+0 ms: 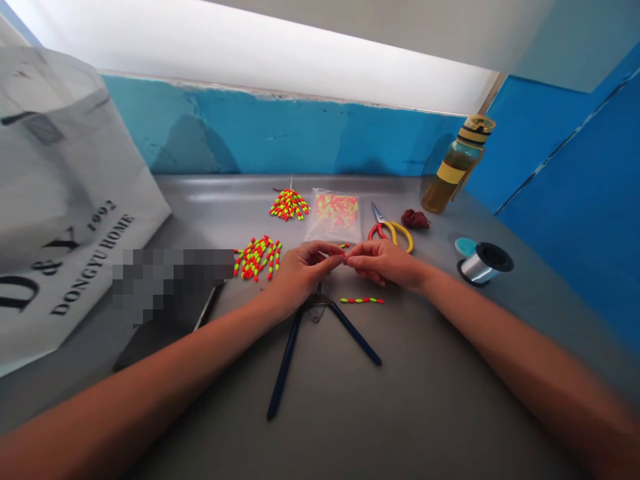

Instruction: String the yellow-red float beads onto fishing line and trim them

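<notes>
My left hand (pixel 307 267) and my right hand (pixel 383 263) meet fingertip to fingertip above the table. Both are closed in a pinch on a small red bead (pixel 344 256), mostly hidden by the fingers. A bit of red and green bead (pixel 345 246) shows just behind them. Below the hands lies a short row of red and yellow-green beads (pixel 363 301). Pliers with dark blue handles (pixel 354 332) rest spread apart on the table, their jaws partly hidden beneath my left hand.
Bead strands (pixel 257 259) lie left, with a bead bunch (pixel 290 205) farther back. Behind my hands are a clear bag of beads (pixel 336 213), scissors (pixel 393 230) and dark red cord (pixel 415 219). A wire spool (pixel 484 264), bottle (pixel 457 163) and large white bag (pixel 75 187) stand around.
</notes>
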`<state>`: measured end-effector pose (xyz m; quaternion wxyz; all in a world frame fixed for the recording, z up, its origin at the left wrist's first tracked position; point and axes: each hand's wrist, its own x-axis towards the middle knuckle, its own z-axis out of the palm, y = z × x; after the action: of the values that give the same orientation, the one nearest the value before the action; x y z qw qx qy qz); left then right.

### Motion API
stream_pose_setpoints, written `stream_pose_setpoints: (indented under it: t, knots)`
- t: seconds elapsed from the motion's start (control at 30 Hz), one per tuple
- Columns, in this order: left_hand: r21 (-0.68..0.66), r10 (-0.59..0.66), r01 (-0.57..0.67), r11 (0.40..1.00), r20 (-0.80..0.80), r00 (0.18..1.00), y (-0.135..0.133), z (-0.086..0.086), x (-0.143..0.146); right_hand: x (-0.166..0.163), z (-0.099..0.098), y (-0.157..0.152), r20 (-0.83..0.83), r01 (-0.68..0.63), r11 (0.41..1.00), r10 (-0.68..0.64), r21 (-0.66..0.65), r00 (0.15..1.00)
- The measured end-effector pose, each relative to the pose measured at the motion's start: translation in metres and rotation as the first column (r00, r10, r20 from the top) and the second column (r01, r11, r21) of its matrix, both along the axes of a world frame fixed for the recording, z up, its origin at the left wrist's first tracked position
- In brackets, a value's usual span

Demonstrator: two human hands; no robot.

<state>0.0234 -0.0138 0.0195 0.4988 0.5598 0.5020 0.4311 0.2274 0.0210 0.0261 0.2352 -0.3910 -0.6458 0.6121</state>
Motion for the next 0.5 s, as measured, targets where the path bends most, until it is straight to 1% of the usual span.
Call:
stream_pose_setpoints:
  t: [0.1,0.17,0.23,0.37,0.5]
  knots:
    - [0.02,-0.038,0.038,0.999,-0.003,0.999,0.0021,-0.0026,-0.0013,0.0005,-0.0005,-0.0002,-0.002,0.019,1.0,-0.019,0.012,1.0]
    - [0.033,-0.058,0.058,0.998,-0.012,0.998,0.0033,-0.0041,-0.0019,0.0011,0.0,0.0002,0.016,0.009,1.0,-0.009,0.019,1.0]
    - [0.03,-0.029,0.029,0.999,-0.003,1.0,0.0042,-0.0047,-0.002,0.0017,0.001,0.0011,0.06,-0.046,0.999,0.046,0.006,0.997]
    - [0.028,0.087,-0.089,0.996,0.079,0.993,0.0052,-0.0044,-0.0005,0.0015,0.0033,0.0016,0.171,-0.175,0.984,0.175,-0.014,0.97]
    - [0.034,0.089,-0.093,0.995,0.088,0.992,0.0051,-0.0036,0.0007,0.001,0.004,-0.0015,0.204,-0.186,0.982,0.177,0.026,0.963]
